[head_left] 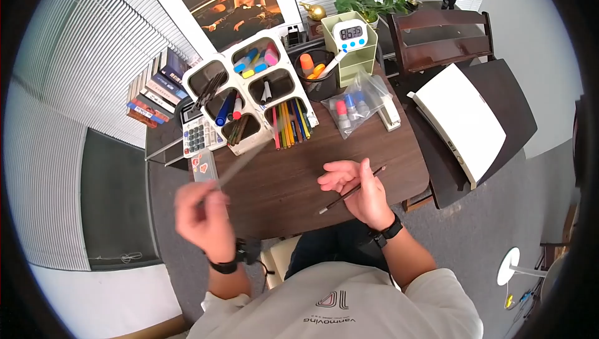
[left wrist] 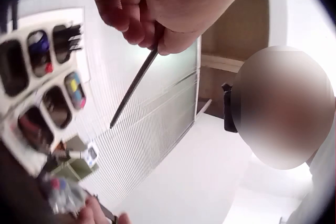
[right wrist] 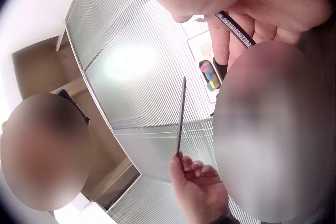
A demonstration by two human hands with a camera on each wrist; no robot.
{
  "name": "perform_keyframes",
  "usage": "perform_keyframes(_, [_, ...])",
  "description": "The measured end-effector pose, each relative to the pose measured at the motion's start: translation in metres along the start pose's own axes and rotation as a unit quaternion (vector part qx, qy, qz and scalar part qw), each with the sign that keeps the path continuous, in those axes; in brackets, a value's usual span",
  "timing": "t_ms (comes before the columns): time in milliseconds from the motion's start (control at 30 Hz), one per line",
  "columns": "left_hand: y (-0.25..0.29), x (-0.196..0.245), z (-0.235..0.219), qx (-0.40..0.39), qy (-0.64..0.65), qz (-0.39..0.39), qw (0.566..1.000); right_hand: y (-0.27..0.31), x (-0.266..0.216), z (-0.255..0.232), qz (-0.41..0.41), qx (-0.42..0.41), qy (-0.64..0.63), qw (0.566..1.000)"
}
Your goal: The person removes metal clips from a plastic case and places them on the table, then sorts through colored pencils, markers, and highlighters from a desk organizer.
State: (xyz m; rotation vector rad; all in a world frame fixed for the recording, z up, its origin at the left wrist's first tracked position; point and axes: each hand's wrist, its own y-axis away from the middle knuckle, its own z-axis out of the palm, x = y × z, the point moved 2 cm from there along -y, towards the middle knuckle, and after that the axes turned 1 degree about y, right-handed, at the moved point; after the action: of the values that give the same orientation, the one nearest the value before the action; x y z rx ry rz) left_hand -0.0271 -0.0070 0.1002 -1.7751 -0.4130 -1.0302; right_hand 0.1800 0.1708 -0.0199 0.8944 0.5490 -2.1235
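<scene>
Over the left front part of the desk, my left hand (head_left: 204, 217) pinches a thin dark pencil (left wrist: 131, 92) near one end. The pencil slants away from the fingers and is blurred in the head view. My right hand (head_left: 362, 194) is turned palm up over the front of the desk, fingers loosely bent. Across its palm runs a second dark pencil (head_left: 340, 202), held under the thumb, with one pale end sticking out on the left. Printed digits show on this pencil in the right wrist view. The two hands are apart.
A white desk organizer (head_left: 243, 83) holds pens, highlighters and colored pencils. Beside it stand a black pen cup (head_left: 319, 89) and a green stand with a white timer (head_left: 350, 35). A clear bag (head_left: 354, 111), stapler (head_left: 390, 114) and calculator (head_left: 198, 136) lie on the desk (head_left: 287, 183).
</scene>
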Motion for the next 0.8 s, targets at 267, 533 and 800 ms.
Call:
perform_keyframes(267, [-0.095,0.021,0.022,0.035,-0.296,0.218,0.929,-0.001,0.000,0.002,0.008,0.022,0.006,1.000])
perform_keyframes(533, [-0.126,-0.022,0.060,-0.050,-0.335,0.201,0.919,-0.001,0.001,-0.001,0.012,0.018,0.015,1.000])
perform_keyframes(800, [0.001,0.013,0.086,-0.336,-0.134,-0.016,0.932,-0.002,0.000,0.003,0.001,0.029,0.000,1.000])
